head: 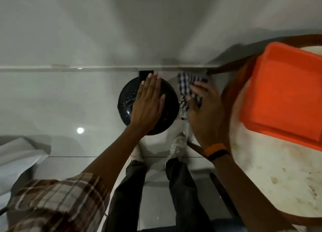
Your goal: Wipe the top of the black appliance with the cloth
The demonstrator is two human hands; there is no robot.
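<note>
The left hand (148, 99) lies flat, palm down, fingers together and stretched out, on the top of the black appliance (127, 101). Its fingertips point away from the person toward the wall (122, 23), reaching the far rim. The right hand (203, 110) is just beside the appliance, on its right, and pinches a checked cloth (186, 87) between thumb and fingers. The cloth is bunched, blue and white, and hangs with its long axis running roughly from the wall toward the person; its lower end droops beside the appliance's right rim. Whether the cloth touches the appliance cannot be told, as the hand is blurred. A ring shows on one finger, and an orange and black band (216, 150) sits on the right wrist.

The appliance is round as seen from above, glossy, with pale specks on its left part. It stands on the floor (61, 101), close to the wall, and a small black block at its far edge points toward the wall. The person's two pale shoes (176, 147) stand just behind it on the near side.

To the right is a round surface (270, 170), pale and mottled, with a wooden rim. An orange tray (285, 90) rests on it, tilted diagonally. The left sleeve (57, 200) is plaid, brown and white. A white draped thing lies at the left edge.
</note>
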